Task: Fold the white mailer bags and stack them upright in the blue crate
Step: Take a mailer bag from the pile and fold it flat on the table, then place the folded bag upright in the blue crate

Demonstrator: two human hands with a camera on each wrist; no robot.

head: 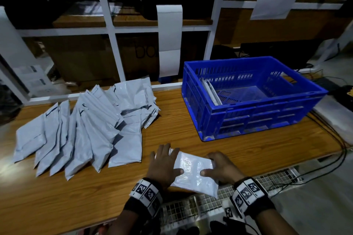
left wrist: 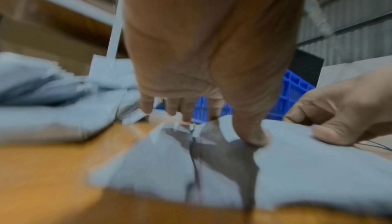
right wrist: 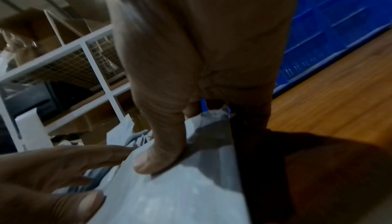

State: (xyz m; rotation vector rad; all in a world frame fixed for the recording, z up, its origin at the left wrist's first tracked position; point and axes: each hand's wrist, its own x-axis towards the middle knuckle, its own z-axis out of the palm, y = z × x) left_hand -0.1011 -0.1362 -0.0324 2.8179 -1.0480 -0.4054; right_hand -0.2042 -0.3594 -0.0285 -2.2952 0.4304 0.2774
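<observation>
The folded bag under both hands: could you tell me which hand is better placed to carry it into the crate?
Probably the right hand: it grips the bag on the side nearer the crate.

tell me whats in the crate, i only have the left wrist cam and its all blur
Observer: The blue crate holds a few white bags leaning upright against its left wall; the rest of its floor is bare.
Operator: how many bags left to fold
Observer: A fanned pile of unfolded mailers lies on the table, left of the hands. Too overlapped to count.
Operator: is the bag im holding fully on the table
Observer: No. The mailer bag overhangs the table's near edge. The left hand lies flat on its left side; the right hand grips its right edge, thumb on top.
</observation>
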